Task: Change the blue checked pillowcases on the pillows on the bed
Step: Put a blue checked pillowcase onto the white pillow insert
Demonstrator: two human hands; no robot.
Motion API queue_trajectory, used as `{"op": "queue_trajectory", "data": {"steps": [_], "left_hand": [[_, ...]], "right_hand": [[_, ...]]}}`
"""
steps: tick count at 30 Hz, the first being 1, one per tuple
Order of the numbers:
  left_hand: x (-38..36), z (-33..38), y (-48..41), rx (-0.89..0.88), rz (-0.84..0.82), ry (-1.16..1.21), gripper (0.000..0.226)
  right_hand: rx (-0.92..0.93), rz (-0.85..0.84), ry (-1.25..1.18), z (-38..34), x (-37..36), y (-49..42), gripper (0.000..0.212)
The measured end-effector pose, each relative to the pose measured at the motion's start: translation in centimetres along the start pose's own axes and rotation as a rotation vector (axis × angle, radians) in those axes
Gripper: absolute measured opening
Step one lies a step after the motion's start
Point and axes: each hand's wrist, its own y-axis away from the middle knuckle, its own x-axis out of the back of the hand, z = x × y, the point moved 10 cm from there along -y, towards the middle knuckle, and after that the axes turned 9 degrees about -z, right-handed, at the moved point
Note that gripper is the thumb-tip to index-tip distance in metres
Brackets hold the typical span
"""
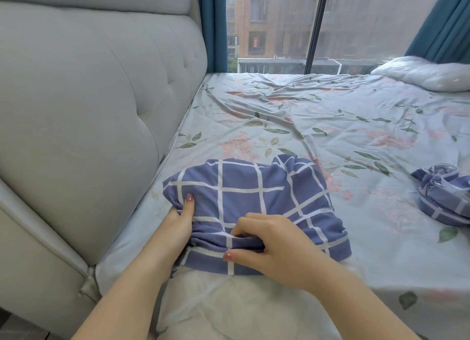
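Observation:
A blue checked pillowcase (244, 194) covers the far half of a white pillow (229, 306) that lies on the bed in front of me. The case is bunched up near its open end. My left hand (178, 222) grips the bunched fabric at the case's left side, thumb on top. My right hand (274, 245) pinches a gathered fold of the case near its middle. A second blue checked pillowcase (445, 194) lies crumpled on the sheet at the right. A bare white pillow (427, 72) rests at the far right of the bed.
The bed has a pale floral sheet (318, 126), wrinkled across the middle. A padded grey headboard (84, 105) runs along the left. Behind the bed stands a large window (269, 26) with teal curtains (212, 26) on both sides.

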Motion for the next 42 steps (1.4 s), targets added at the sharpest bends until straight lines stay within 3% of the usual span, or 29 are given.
{"op": "queue_trajectory", "data": {"steps": [3, 7, 11, 14, 15, 17, 20, 23, 26, 29, 32, 37, 39, 42], "left_hand": [[-0.3, -0.8, 0.1, 0.045, -0.051, -0.001, 0.064], [-0.1, -0.6, 0.5, 0.028, -0.056, 0.057, 0.051], [1.1, 1.7, 1.6, -0.170, 0.104, 0.047, 0.042], [3.2, 3.4, 3.1, -0.324, 0.312, -0.039, 0.076], [3.5, 4.3, 3.7, -0.383, 0.354, -0.102, 0.078], [2.9, 6.6, 5.0, -0.577, 0.377, -0.253, 0.055], [-0.1, 8.7, 6.0, -0.799, 0.239, -0.358, 0.022], [-2.5, 8.4, 5.3, -0.778, 0.162, -0.511, 0.028], [-3.4, 6.4, 3.3, -0.517, 0.101, -0.637, 0.050], [-3.4, 4.6, 1.9, -0.301, 0.045, -0.695, 0.065], [-2.9, 4.0, 1.4, -0.232, 0.041, -0.666, 0.068], [-2.1, 4.0, 1.9, -0.171, 0.085, -0.675, 0.058], [-1.9, 4.0, 2.0, -0.161, 0.097, -0.662, 0.057], [-2.5, 5.4, 2.3, -0.289, 0.126, -0.672, 0.057]], "right_hand": [[0.031, 0.101, 0.069, -0.3, 0.7, 0.2, 0.043], [0.129, 0.466, 0.126, -2.3, 3.8, 1.7, 0.036], [0.205, 0.428, 0.170, -3.6, 3.2, 2.1, 0.022], [0.047, 0.574, 0.071, -1.1, 5.5, 3.4, 0.022], [-0.037, 0.668, 0.019, 0.5, 7.0, 4.3, 0.018], [-0.245, 0.810, -0.061, 4.6, 9.3, 6.0, 0.007], [-0.589, 0.711, -0.183, 11.8, 9.6, 7.2, 0.011], [-0.763, 0.488, -0.330, 15.8, 7.7, 7.4, 0.020], [-0.804, 0.342, -0.496, 16.7, 6.1, 7.5, 0.014], [-0.856, 0.159, -0.479, 16.3, 4.9, 8.0, 0.015], [-0.796, 0.049, -0.424, 15.5, 4.4, 7.7, 0.029], [-0.631, -0.169, -0.387, 13.9, 3.2, 7.5, 0.032], [-0.617, -0.108, -0.439, 14.2, 3.4, 7.9, 0.031], [-0.616, 0.369, -0.465, 16.0, 7.5, 8.8, 0.016]]}}
